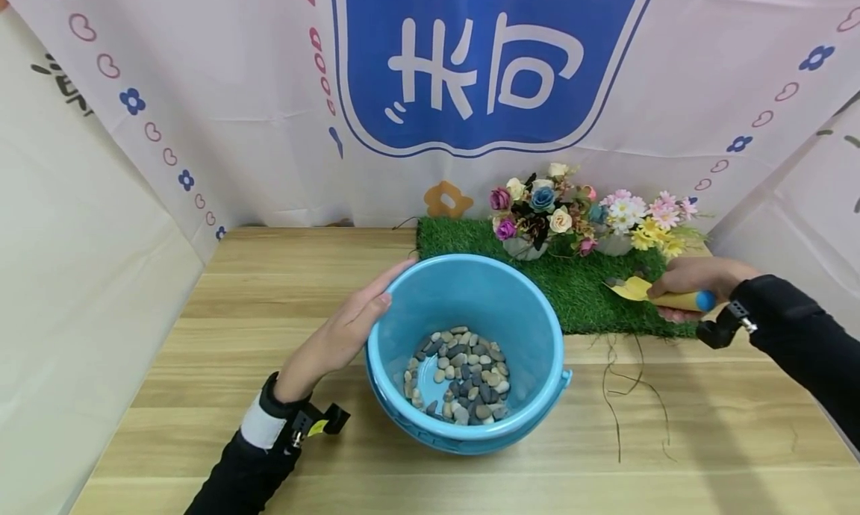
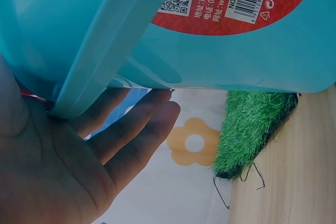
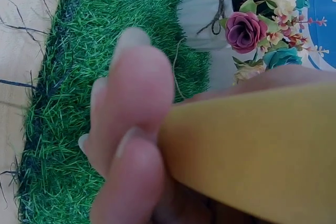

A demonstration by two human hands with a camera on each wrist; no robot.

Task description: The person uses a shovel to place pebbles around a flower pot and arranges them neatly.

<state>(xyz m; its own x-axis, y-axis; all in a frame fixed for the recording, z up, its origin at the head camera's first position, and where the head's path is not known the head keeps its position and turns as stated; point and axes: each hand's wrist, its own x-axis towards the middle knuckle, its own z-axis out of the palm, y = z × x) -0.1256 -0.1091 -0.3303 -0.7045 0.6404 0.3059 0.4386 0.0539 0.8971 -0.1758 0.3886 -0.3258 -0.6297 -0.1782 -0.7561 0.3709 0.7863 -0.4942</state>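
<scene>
A blue bucket [image 1: 547, 395] stands on the table with several grey and tan pebbles [image 1: 470, 381] on its bottom. My left hand [image 1: 339, 332] holds the bucket's left rim, thumb over the edge and fingers along the outside wall. In the left wrist view these fingers [image 2: 139, 135] reach past the rim, beside the red label. Over the artificial grass mat [image 1: 584, 306], my right hand [image 1: 702, 276] grips a small yellow trowel [image 1: 681, 300] by its blue-tipped handle. The trowel's blade [image 1: 631, 288] points left, low over the grass, with a dark pebble [image 1: 613, 281] at its tip.
Two pots of artificial flowers [image 1: 540, 205] stand at the back of the mat, close to the trowel. Loose dark threads [image 1: 638, 384] trail from its front edge onto the wooden table [image 1: 295, 269]. A printed cloth [image 1: 269, 149] hangs behind.
</scene>
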